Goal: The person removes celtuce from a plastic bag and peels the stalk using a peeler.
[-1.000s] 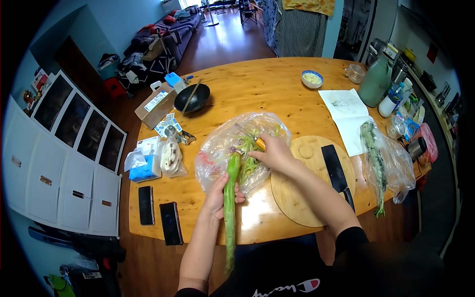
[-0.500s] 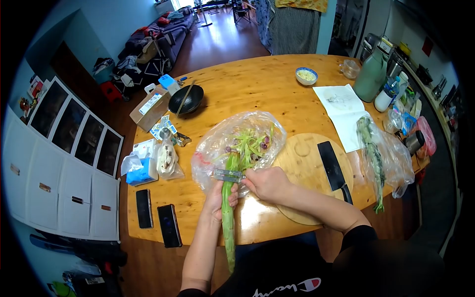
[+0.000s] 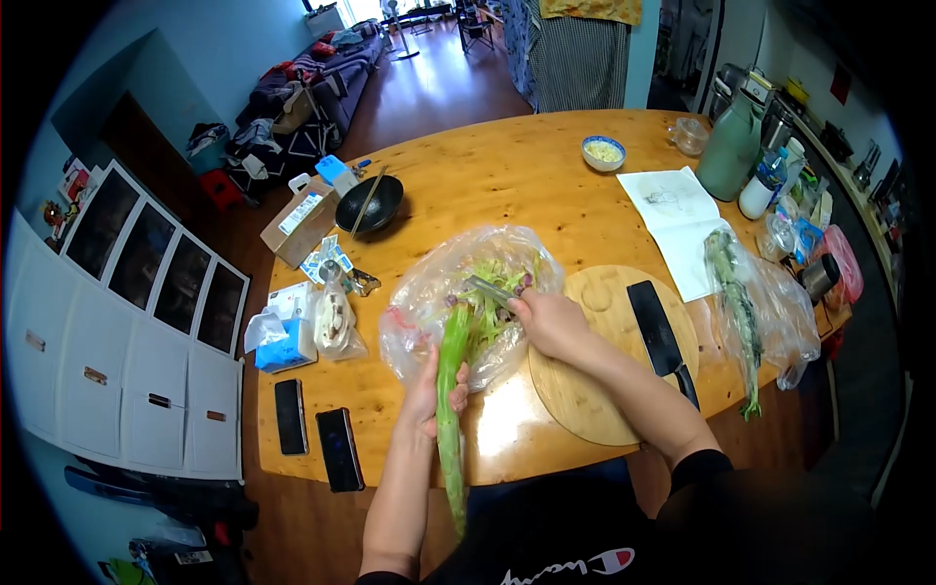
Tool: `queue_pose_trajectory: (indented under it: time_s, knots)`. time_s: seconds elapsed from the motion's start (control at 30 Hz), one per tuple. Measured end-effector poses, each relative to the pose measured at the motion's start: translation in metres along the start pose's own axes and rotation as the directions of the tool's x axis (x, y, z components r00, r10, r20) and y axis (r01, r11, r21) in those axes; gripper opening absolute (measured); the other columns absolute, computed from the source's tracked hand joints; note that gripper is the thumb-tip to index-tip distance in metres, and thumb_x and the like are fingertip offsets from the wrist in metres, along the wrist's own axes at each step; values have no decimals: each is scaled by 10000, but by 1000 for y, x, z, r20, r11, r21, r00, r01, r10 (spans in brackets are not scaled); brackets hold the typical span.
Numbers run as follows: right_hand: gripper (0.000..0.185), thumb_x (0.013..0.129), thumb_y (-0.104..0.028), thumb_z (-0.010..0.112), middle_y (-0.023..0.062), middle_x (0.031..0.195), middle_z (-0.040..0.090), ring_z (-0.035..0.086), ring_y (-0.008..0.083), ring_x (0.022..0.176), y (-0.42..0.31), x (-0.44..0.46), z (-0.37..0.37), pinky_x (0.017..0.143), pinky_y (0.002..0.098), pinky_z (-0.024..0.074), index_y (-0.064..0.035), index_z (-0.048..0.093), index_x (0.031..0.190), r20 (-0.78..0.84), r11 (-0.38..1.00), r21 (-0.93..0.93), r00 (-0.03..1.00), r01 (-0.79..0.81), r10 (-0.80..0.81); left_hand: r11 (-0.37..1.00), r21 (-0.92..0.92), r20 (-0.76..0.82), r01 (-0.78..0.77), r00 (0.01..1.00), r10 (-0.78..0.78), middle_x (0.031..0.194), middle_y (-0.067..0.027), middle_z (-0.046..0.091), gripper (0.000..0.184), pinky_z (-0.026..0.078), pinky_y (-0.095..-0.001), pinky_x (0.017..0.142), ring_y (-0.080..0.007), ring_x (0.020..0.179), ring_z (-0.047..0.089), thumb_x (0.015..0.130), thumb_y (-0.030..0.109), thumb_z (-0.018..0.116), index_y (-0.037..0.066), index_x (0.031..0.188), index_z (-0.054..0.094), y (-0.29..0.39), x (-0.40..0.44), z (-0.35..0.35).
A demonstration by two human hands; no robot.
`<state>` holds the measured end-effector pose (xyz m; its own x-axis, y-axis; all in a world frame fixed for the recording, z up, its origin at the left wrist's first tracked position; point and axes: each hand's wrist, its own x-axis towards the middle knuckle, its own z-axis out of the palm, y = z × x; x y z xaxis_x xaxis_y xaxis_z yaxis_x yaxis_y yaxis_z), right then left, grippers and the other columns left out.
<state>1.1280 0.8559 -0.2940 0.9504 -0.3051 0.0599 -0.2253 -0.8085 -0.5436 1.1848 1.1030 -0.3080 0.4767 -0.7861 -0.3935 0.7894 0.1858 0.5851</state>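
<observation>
My left hand [image 3: 430, 397] is wrapped round a long green stalk [image 3: 449, 419], whose lower end hangs past the table's front edge. A metal peeler [image 3: 492, 290] is held in my right hand [image 3: 550, 324], above a clear plastic bag [image 3: 409, 300] and apart from the stalk. Green peelings [image 3: 487, 327] with some purple bits lie on the bag, beyond the stalk's upper end. My right forearm passes over a round wooden board [image 3: 585, 409]. On that board rests a black cleaver [image 3: 655, 329].
Two phones [image 3: 339, 449], a tissue pack [image 3: 285, 343] and a small bag [image 3: 334, 324] are at the left. Farther back are a black bowl [image 3: 370, 206] and a small bowl [image 3: 604, 153]. Paper [image 3: 673, 224], a bagged leafy stalk [image 3: 733, 302] and a green flask [image 3: 730, 151] stand or lie right.
My right hand went from beyond the stalk's top down onto the stalk with the peeler, and is now back up over the peelings. My left hand still grips the stalk.
</observation>
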Motion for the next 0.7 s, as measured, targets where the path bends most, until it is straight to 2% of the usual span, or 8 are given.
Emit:
queue_pose_trajectory:
  time_s: [0.07, 0.17, 0.27, 0.3, 0.43, 0.53, 0.57, 0.7]
  knots:
    - [390, 1046, -397, 447, 218, 808, 685, 658, 436, 802, 4, 0, -1, 717, 549, 507, -41, 602, 1005, 6, 989, 145, 1000, -27, 27, 1000, -22, 29, -5, 1000, 6, 721, -16, 544, 402, 428, -203, 389, -79, 476, 505, 1069, 489, 411, 100, 1098, 510, -1, 3, -5]
    - [418, 1007, -446, 527, 236, 846, 689, 665, 434, 818, -22, -12, -6, 716, 537, 511, -35, 595, 1031, 45, 989, 140, 998, -39, 33, 998, -38, -25, -42, 999, 41, 753, -26, 560, 393, 455, -207, 412, -90, 499, 532, 1066, 481, 429, 109, 1161, 514, -4, 5, 1]
    - [513, 930, -517, 638, 234, 863, 685, 675, 406, 807, -35, -15, 14, 693, 520, 514, -26, 586, 1070, -206, 961, 176, 963, 212, -175, 999, 13, -47, -46, 998, 47, 771, -31, 567, 365, 474, -212, 430, -96, 512, 543, 1066, 457, 447, 137, 1228, 512, -8, 5, 3]
    - [543, 862, -490, 740, 228, 881, 685, 686, 371, 810, -41, -9, 16, 683, 474, 521, 2, 610, 1051, -159, 928, 337, 981, 161, -113, 996, 66, -58, -57, 996, 61, 778, -33, 571, 354, 479, -214, 434, -99, 520, 548, 1065, 448, 455, 148, 1245, 511, -9, 4, 7]
    - [331, 863, -206, 783, 93, 852, 683, 636, 122, 809, -18, 36, 43, 697, 287, 511, 33, 632, 1036, 201, 588, 781, 976, -208, 79, 992, 89, -36, -90, 995, 94, 791, -40, 586, 301, 506, -237, 452, -115, 548, 569, 1064, 384, 484, 183, 1288, 504, -11, 1, 1]
    - [367, 832, -300, 791, 226, 912, 696, 690, 365, 861, -9, 40, 24, 738, 434, 530, 23, 642, 922, -17, 834, 550, 998, -46, 67, 995, 60, -72, -83, 994, 87, 803, -47, 598, 304, 526, -254, 467, -126, 570, 587, 1059, 354, 502, 158, 1291, 502, -8, -1, -5]
    - [381, 818, -303, 805, 236, 902, 694, 683, 385, 883, -13, 34, 11, 754, 450, 533, 15, 643, 950, -111, 959, 282, 994, 33, -2, 994, 70, -109, -87, 990, 94, 801, -47, 596, 305, 536, -261, 479, -128, 572, 588, 1056, 353, 507, 148, 1282, 504, -7, -1, -4]
    - [419, 833, -380, 784, 215, 858, 697, 680, 404, 821, -14, 19, 0, 714, 481, 535, -11, 631, 960, -186, 982, 41, 967, 187, -176, 995, 58, -230, -77, 969, 88, 792, -44, 585, 301, 542, -273, 500, -134, 563, 570, 1047, 361, 517, 118, 1226, 514, -2, -2, 2]
